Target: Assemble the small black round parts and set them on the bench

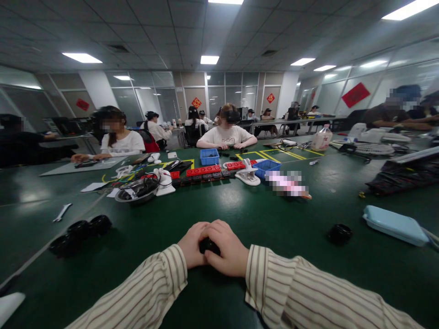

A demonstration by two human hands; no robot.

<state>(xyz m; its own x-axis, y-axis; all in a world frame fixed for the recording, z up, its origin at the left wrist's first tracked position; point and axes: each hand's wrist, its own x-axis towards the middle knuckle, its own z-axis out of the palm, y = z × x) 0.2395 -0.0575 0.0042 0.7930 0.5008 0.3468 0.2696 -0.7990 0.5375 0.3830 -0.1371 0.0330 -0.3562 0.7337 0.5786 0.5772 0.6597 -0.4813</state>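
Note:
Both of my hands close round a black, glossy, rounded part (pixel 210 246) low over the green table. From the left, my left hand (pixel 192 244) grips its side. My right hand (pixel 226 249) curls over its top and right side, its fingers meeting the left ones. Most of the part is hidden, so its exact kind does not show. Several black, round, cup-like parts (pixel 78 230) stand grouped to the left. Another such black cup-like part (pixel 339 234) sits to the right, apart from my hands.
The green table (pixel 219 208) bears a wrench (pixel 62 213) at left and a light blue case (pixel 394 225) at right. Ahead stand a metal bowl (pixel 137 196) with cables, red-and-black blocks (pixel 204 170), a white clamp (pixel 248 174) and blue bins (pixel 209 156). People sit opposite.

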